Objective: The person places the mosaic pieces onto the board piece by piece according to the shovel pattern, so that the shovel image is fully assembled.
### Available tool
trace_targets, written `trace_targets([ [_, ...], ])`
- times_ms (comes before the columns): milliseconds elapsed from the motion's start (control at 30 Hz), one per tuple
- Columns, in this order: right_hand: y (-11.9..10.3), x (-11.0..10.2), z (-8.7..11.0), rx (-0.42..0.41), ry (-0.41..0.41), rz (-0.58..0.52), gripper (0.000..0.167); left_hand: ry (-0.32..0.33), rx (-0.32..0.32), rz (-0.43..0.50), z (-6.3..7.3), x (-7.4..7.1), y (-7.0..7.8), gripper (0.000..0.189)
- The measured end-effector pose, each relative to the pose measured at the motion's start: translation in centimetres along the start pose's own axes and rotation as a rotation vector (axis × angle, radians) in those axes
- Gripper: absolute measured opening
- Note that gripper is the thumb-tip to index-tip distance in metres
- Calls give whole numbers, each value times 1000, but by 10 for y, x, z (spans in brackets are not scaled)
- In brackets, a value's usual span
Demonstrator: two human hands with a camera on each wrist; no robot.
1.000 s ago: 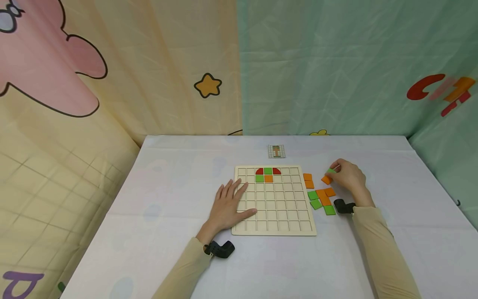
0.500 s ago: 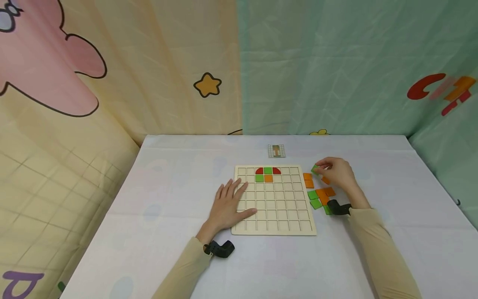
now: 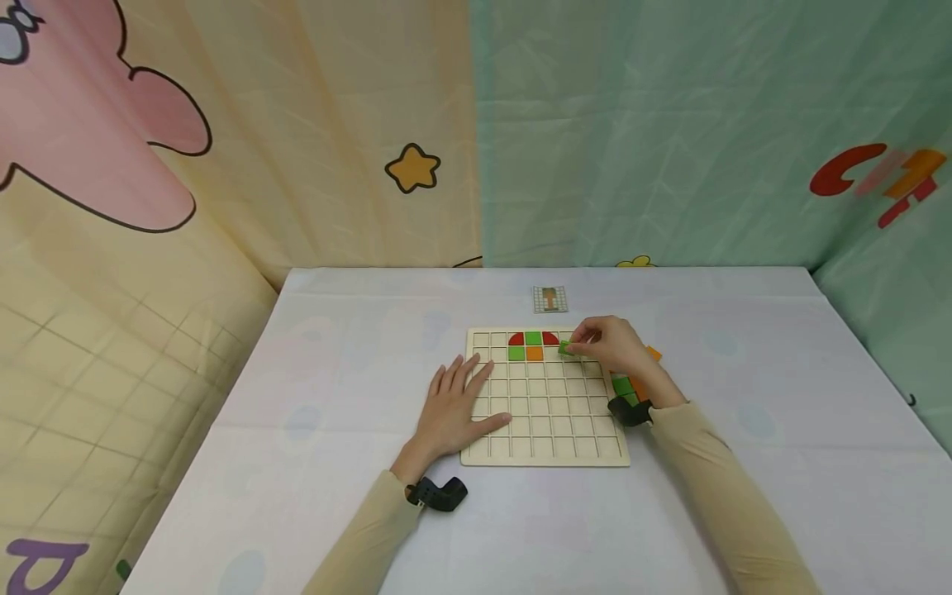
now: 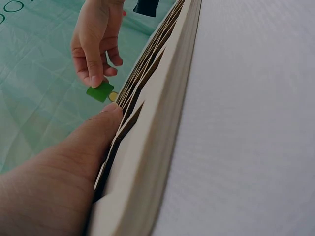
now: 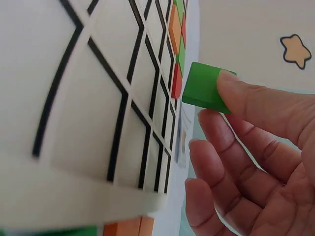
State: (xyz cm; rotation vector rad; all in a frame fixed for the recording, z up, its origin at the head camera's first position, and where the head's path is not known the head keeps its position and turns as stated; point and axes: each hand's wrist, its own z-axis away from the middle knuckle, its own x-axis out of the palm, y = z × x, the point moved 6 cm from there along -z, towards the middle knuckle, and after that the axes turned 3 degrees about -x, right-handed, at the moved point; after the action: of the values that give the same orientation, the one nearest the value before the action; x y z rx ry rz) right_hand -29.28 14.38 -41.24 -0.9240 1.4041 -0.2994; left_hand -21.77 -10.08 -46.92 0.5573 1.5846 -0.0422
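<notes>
A pale wooden grid board (image 3: pixel 550 453) lies on the table, its square cells edged by raised lines. My left hand (image 3: pixel 449 413) rests spread on the board's left side, thumb and fingers straight. Over the upper right of the board, my right hand (image 3: pixel 613 343) pinches a green square tile (image 5: pixel 204 86) between thumb and fingertips. Near the board's top edge sit two red quarter-round tiles (image 3: pixel 516 339) with a green tile (image 3: pixel 533 338) between them. Below these are another green tile (image 3: pixel 516 354) and an orange tile (image 3: pixel 535 354).
Loose green tiles (image 3: pixel 621 386) and orange tiles (image 3: pixel 654 353) lie right of the board, partly hidden by my right arm. Behind the board lies a small pattern card (image 3: pixel 550 299). Printed curtains (image 3: pixel 357 124) hang beyond the table's back edge.
My right hand has carried the green tile leftward from the loose tiles to above the board's upper right. My left hand has stayed in place.
</notes>
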Motion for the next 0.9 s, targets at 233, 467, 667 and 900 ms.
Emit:
trace_targets([
  [233,-5,12,-7,-6,-38,38,9,-4,13,6,0,0,3,86],
  [467,-8,19,-15,34,-81,40,8,-6,10,-1,1,-1,2,86],
  [667,-16,17,-23,79,-73,71,9,-11,-19,10,-1,-6,-2,87],
  [900,-22,19,-28,77,-70,111,7,-27,-64,60,0,-15,-9,87],
])
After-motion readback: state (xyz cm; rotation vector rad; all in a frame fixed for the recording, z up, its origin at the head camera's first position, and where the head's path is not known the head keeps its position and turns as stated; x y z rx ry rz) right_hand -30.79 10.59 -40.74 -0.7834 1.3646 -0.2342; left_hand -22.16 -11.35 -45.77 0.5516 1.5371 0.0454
